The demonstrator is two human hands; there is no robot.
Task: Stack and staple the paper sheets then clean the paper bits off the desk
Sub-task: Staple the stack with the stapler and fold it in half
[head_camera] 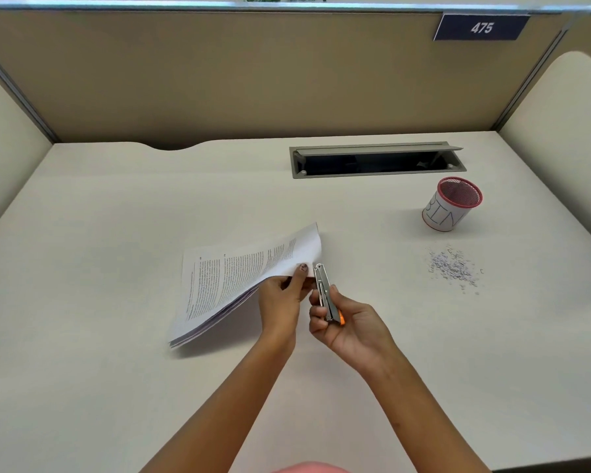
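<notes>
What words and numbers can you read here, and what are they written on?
"475": white digits on the dark blue sign on the partition wall.
"BIN": handwritten on the white label around the red mesh cup.
Printed text on the paper sheets: too small and blurred to read.

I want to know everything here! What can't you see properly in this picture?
- Printed words on the paper stack: too small, head view.
- Stapler mouth: whether it bites the corner, hidden by the left hand.
- Inside the bin: hidden by its wall.
- Paper bits: too tiny to count.
</notes>
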